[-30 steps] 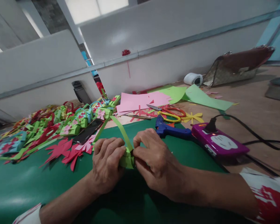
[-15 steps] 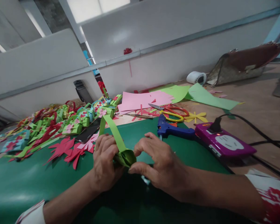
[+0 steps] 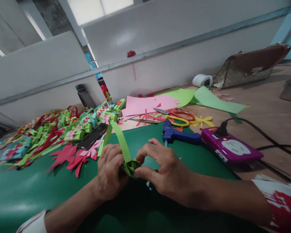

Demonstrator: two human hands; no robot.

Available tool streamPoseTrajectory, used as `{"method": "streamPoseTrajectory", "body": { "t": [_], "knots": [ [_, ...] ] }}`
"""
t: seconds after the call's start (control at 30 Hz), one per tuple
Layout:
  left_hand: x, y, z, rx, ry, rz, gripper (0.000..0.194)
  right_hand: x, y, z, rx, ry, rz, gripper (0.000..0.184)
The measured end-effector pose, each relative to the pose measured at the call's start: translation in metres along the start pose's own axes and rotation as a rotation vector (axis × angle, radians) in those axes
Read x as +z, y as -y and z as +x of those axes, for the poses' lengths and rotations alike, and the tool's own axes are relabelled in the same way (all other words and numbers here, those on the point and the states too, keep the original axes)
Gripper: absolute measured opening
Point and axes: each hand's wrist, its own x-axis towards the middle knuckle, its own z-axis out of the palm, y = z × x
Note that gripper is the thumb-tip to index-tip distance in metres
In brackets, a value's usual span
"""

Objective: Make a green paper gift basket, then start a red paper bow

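A small green paper basket (image 3: 130, 166) with a looped strip handle (image 3: 121, 139) is held low over the green table cover. My left hand (image 3: 111, 168) is closed around its left side, covering much of it. With thumb and forefinger, my right hand (image 3: 163, 165) pinches the basket's right end, where the paper folds in. Just beyond the right hand lies a blue glue gun (image 3: 180, 135). Red paper flowers (image 3: 64, 156) and a pink paper flower (image 3: 93, 149) rest to the left of my left hand.
Finished-looking paper baskets (image 3: 75, 131) pile up at the left, beside a black phone (image 3: 93, 136). Scissors (image 3: 179, 118), pink sheets (image 3: 147, 105) and a yellow paper flower (image 3: 203, 121) lie ahead. A purple power strip (image 3: 229, 145) with black cables sits right, below a handbag (image 3: 249, 69).
My right thumb and forefinger have moved in and closed on the basket's right end, pressing its rounded opening flatter. My left hand keeps its grip.
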Motion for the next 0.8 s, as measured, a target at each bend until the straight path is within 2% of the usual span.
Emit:
{"method": "streamPoseTrajectory", "body": {
  "t": [0.1,0.27,0.37,0.5,0.67,0.8],
  "knots": [
    [0.001,0.0,0.0,0.002,-0.004,0.007,0.01,0.0,0.001,0.0,0.032,0.025,0.021,0.013],
    [0.004,-0.002,0.002,0.021,-0.007,0.088,0.005,0.001,0.003,-0.003,-0.008,-0.013,-0.048,0.013],
    [0.006,-0.004,0.002,0.035,-0.011,0.096,0.007,0.001,0.003,-0.003,-0.022,-0.041,-0.085,0.017],
    [0.009,-0.005,-0.001,0.045,0.002,0.05,0.012,0.001,0.002,-0.002,0.001,-0.005,-0.059,0.02],
    [0.011,-0.001,-0.005,-0.079,0.019,-0.089,0.014,-0.001,-0.001,0.003,0.027,0.032,0.069,0.017],
    [0.008,0.0,-0.005,-0.159,0.044,-0.132,0.02,-0.004,-0.002,0.004,0.142,0.093,0.176,0.021]
  ]
}}
